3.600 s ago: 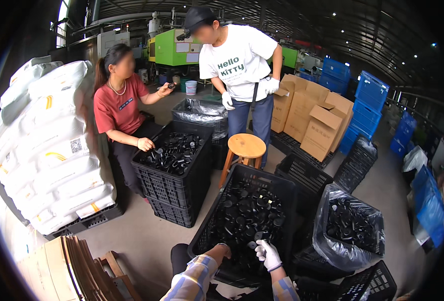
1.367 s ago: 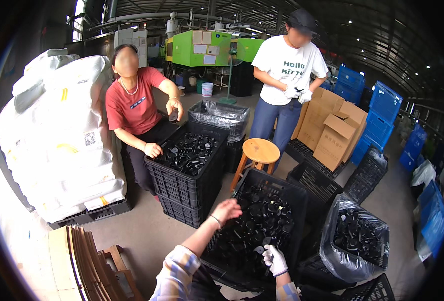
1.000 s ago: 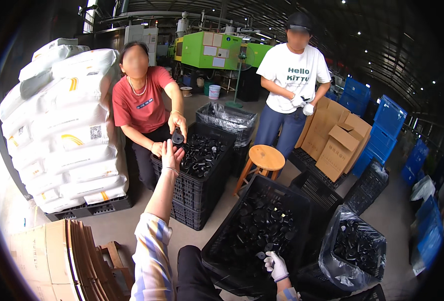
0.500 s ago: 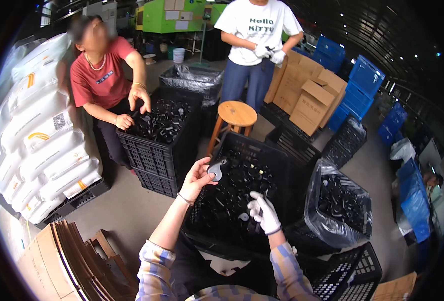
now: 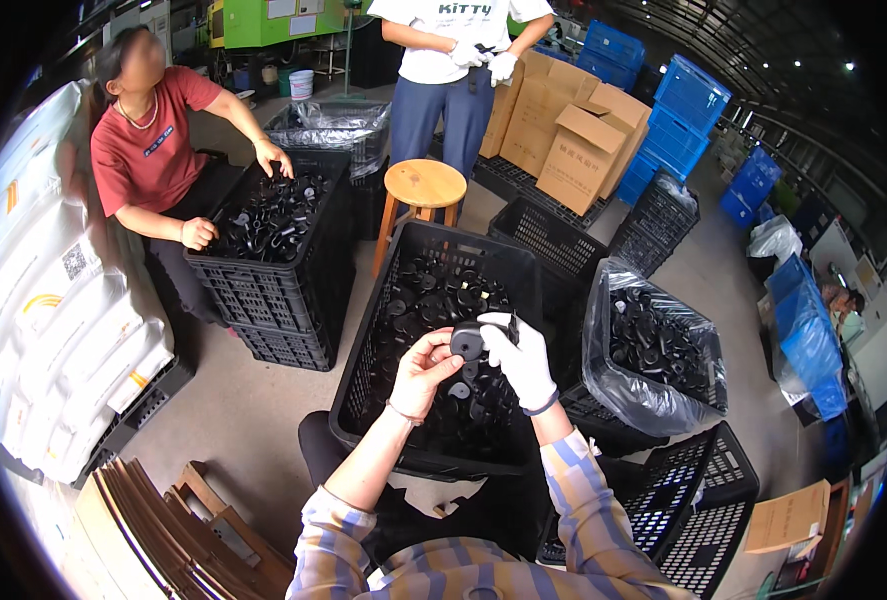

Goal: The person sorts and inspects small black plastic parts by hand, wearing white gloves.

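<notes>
left hand (image 5: 421, 377) grips black part (image 5: 466, 343); right hand (image 5: 521, 366), closed, touches it; crate rim (image 5: 453, 465) apart

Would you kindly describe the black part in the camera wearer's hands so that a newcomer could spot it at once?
From the wooden stool, look toward the wearer to the big black crate of loose pieces. Over it, the bare left hand and the gloved right hand meet at one round-faced black part. Unlike those heaped below, it is held up.
</notes>
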`<state>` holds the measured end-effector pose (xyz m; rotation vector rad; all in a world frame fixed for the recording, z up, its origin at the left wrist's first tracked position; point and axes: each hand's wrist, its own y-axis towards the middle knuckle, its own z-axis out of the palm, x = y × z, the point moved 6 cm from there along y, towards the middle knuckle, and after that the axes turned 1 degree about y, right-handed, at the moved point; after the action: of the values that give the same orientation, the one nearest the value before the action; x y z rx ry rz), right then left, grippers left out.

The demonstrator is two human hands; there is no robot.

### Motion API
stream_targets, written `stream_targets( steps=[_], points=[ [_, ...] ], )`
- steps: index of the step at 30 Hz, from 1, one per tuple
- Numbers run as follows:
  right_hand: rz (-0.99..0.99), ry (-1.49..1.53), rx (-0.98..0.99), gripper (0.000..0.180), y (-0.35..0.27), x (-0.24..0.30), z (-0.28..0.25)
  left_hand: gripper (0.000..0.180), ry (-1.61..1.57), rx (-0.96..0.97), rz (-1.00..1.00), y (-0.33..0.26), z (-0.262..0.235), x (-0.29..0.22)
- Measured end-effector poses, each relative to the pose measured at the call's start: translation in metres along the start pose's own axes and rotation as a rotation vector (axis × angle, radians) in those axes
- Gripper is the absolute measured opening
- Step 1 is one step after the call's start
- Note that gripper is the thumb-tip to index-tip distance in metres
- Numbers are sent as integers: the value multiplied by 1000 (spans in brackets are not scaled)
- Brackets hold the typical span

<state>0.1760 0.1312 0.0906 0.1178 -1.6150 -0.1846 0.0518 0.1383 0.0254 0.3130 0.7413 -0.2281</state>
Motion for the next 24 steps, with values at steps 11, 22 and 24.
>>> stream_targets(
  steps=[11,22,24],
  points=[
    [4,-67,-32,16,7,0,-4,17,100,-4,48,7,7,1],
    [104,32,-47,16,16,-22,-3,13,160,-93,49,11,-6,10],
    [124,67,-42,16,17,-25,-1,11,184,-107,49,11,-9,9]
  ],
)
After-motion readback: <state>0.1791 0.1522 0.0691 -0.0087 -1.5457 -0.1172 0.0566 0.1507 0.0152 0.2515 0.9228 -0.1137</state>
